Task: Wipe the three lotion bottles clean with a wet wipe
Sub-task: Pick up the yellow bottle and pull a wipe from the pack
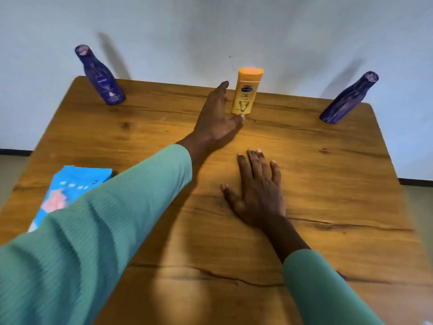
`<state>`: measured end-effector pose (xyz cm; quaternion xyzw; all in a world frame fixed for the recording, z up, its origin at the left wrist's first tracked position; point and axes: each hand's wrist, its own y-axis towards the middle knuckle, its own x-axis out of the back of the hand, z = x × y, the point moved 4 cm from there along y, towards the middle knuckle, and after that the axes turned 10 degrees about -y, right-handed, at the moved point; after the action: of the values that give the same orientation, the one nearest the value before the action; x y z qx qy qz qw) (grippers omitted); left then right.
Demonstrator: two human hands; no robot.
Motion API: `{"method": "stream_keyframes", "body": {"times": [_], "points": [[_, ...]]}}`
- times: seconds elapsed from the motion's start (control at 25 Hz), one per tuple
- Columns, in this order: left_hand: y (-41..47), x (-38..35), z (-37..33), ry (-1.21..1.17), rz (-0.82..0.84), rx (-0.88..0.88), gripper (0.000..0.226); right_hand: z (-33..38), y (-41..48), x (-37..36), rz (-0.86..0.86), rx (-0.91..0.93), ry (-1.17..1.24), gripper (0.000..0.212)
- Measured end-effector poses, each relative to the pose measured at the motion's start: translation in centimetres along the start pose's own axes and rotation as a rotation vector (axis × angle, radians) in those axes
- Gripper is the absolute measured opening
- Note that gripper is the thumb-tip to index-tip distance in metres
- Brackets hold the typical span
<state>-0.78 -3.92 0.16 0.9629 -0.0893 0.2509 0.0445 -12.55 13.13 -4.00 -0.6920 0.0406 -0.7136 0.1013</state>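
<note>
Where the bench [328, 184] meets the wall, we find three bottles upright in a row: the left blue bottle [102, 78], the yellow bottle [246, 92] in the middle, and the right blue bottle [346, 100]. Our left hand [218, 113] is released, fingers straight, just beside the yellow bottle on its left; contact cannot be confirmed. Our right hand [256, 191] lies flat on the bench, fingers spread, grasping nothing. A blue wipe pack [70, 191] lies near left, partly hidden by our left sleeve [93, 231].
</note>
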Motion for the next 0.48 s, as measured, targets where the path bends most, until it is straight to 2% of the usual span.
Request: {"method": "stream_keyframes", "body": {"times": [0.08,0.24,0.48], "points": [[1.5,-1.3,0.2,-0.021,0.006,-0.014,0.085,-0.5,0.1,0.0,-0.019,-0.004,-0.004,0.094],[3.1,-3.3,1.7,0.014,-0.004,-0.005,0.044,-1.1,0.1,-1.0,-0.059,-0.006,-0.020,0.094],[0.0,-2.4,2.3,-0.179,0.024,-0.084,0.036,-2.8,1.0,-2.7,-0.179,-0.021,0.030,0.087]]}}
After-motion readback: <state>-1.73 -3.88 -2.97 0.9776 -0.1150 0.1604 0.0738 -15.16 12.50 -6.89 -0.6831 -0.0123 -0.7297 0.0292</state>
